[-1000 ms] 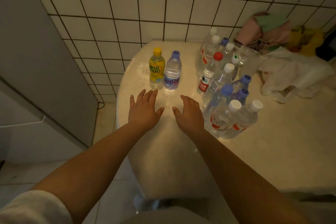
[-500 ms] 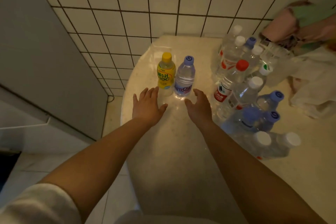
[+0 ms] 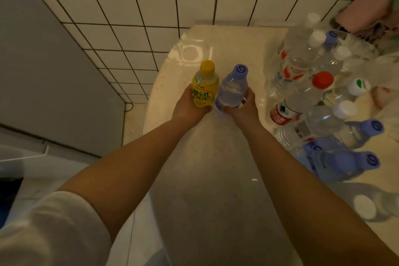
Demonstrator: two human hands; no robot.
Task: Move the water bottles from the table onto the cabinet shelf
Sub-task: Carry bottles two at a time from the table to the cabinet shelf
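1. Left hand [image 3: 190, 108] gripped the yellow bottle [image 3: 204, 86], yellow cap, printed label; right hand [image 3: 239, 108] gripped the clear bottle [image 3: 232, 90], lilac cap.
2. Half a second before, both hands lay open, short of them.
3. Both bottles stood near the counter [image 3: 216, 157]'s rounded left edge, well apart from the bottle cluster [image 3: 319, 101] to their right.

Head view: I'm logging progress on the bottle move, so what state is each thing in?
Left hand: grips the yellow bottle.
Right hand: grips the purple-capped bottle.
Yellow bottle: upright, capped.
Purple-capped bottle: upright, capped.
Red-capped bottle: upright, capped, untouched.
Bottle cluster: on the table, capped, not yet moved.
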